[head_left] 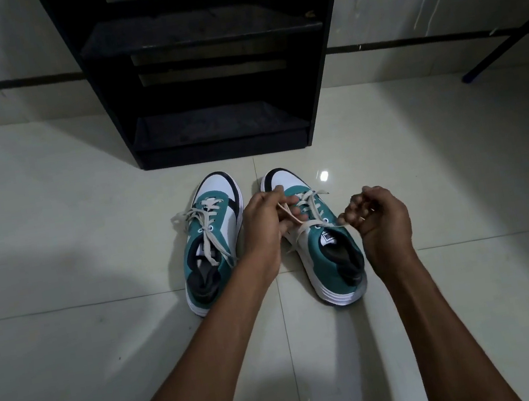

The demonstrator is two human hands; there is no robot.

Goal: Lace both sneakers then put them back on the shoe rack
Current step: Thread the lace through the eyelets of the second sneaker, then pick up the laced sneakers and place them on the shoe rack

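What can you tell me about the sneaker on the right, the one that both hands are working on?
The right sneaker is teal and white with a dark toe edge and a thick white sole. It stands upright on the tiled floor, toe toward the black shoe rack. Its cream lace is crossed through the eyelets; the left hand and right hand each pinch one end.

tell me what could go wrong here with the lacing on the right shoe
1. Both hands, left hand and right hand, pull the lace sideways; an uneven pull could leave one end short.
2. The right sneaker sits loose on the glossy floor and may slide or tip.
3. The left sneaker has loose, untied lace ends that could snag.
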